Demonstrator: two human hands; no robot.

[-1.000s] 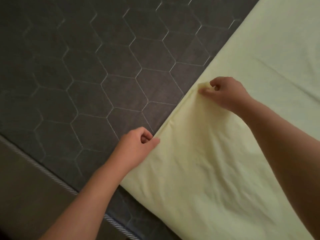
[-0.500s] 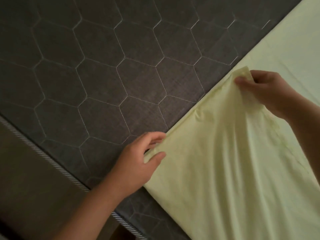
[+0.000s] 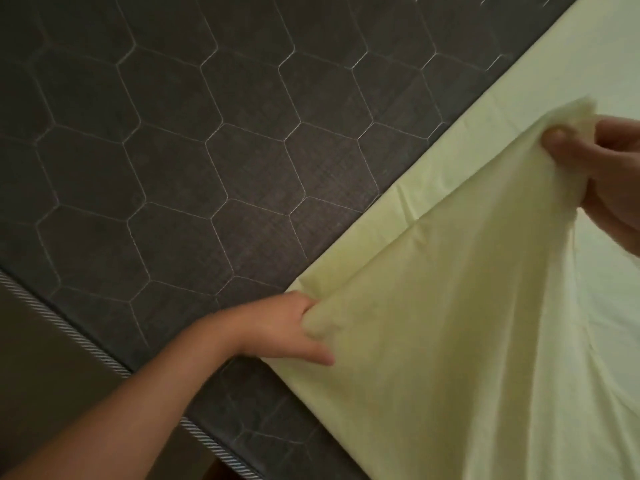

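Since half a second earlier, right hand [image 3: 602, 171] had carried its pinch of the sheet [image 3: 450, 306] higher and further right; left hand [image 3: 280, 327] had closed on the near edge.

- Right hand: thumb and fingers pinched a raised peak of pale yellow sheet. The hand was blurred, and the frame edge cut off its wrist and most of its back.
- Left hand: thumb lay on top of the cloth and the fingers were buried in a fold, out of sight, gripping the sheet.
- Sheet: tented between the two hands and spread over the right part of the mattress [image 3: 173, 150]. Its far extent ran out of frame.
- Mattress: dark grey with hexagon stitching and striped piping [image 3: 86, 341] along its edge.
- Dim area [image 3: 41, 393] beyond the piping: too dark to identify.
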